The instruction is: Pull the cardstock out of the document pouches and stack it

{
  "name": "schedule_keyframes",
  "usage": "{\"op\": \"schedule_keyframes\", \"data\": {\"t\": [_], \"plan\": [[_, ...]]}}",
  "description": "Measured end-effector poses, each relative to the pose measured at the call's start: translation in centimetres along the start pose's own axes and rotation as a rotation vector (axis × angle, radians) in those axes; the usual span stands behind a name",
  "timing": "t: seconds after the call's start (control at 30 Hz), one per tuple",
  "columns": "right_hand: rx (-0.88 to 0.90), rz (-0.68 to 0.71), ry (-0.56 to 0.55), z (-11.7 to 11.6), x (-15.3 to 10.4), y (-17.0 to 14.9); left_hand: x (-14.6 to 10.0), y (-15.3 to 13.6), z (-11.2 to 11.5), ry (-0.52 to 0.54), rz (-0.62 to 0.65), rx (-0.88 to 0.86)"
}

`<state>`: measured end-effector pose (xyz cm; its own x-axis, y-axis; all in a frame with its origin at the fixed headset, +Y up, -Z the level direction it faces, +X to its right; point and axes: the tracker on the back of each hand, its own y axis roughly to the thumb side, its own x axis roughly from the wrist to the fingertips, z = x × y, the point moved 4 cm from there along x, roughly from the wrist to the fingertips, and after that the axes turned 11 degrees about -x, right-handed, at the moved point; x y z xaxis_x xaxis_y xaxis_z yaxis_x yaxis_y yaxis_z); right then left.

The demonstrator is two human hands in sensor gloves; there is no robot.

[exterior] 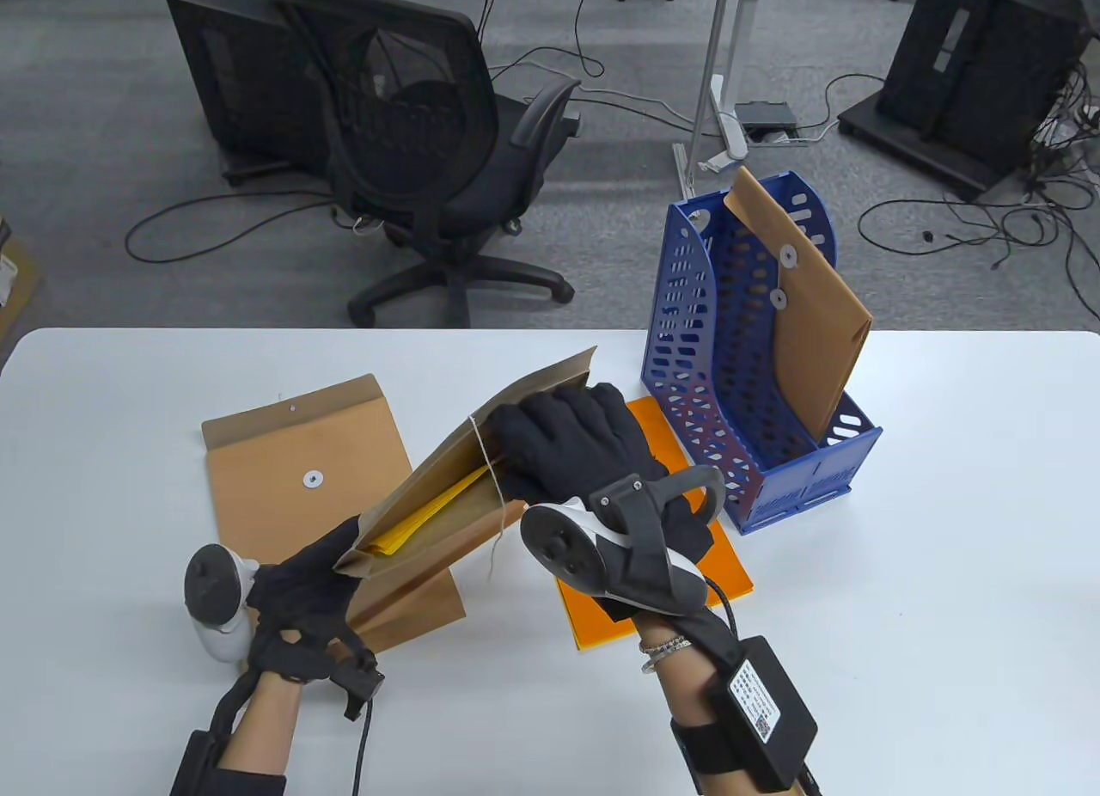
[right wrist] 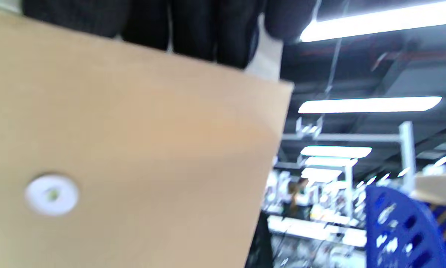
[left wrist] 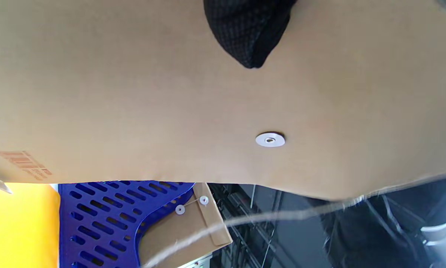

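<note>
Table view: kraft pouch [exterior: 447, 495], mouth gaping, raised off the white table [exterior: 945, 529] at a slant. Yellow cardstock [exterior: 434, 512] inside, edge showing at the opening, not yet drawn out. Closure string [exterior: 497, 504] dangling loose across the mouth.

Left hand [exterior: 301, 598]: grips the lower near corner of the pouch, fingers closed on the paper. Left wrist view: 1 gloved fingertip [left wrist: 250, 33] pressed on the pouch face above the white button disc [left wrist: 270, 140].

Right hand [exterior: 593, 461]: fingers at or inside the upper lip of the pouch, apparently spreading it or reaching for the sheets. Cannot tell whether anything is grasped; right wrist view blurred, only dark fingers [right wrist: 193, 26] over the top edge of the paper.

Risks, as judgement: string snagging the cardstock on the way out; sheets buckling if pulled at an angle to the slanted mouth; pouch slipping from the 1-corner grip.

Surroundings: orange cardstock [exterior: 722, 564] flat on the table, under the right wrist, likely base of the stack. Empty-looking pouch [exterior: 318, 478] flat at left, flap open, partly beneath the held one. Blue file holder [exterior: 739, 401] just right of the orange sheet, 1 closed pouch [exterior: 808, 315] leaning in it. Office chair [exterior: 430, 143] beyond the table.
</note>
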<state>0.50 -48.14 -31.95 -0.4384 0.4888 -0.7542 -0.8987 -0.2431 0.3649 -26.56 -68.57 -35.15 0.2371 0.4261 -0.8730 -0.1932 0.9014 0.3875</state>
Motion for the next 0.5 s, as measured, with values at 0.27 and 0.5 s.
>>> {"op": "schedule_keyframes", "data": {"t": [0.27,0.5], "plan": [[-0.057,0.103,0.282,-1.2,1.6,1.8,-0.1,-0.2,-0.4,-0.023,-0.018,0.003],[0.000,0.163,0.491,-2.4,3.5,3.7,0.3,0.3,0.6,-0.081,0.005,-0.019]]}}
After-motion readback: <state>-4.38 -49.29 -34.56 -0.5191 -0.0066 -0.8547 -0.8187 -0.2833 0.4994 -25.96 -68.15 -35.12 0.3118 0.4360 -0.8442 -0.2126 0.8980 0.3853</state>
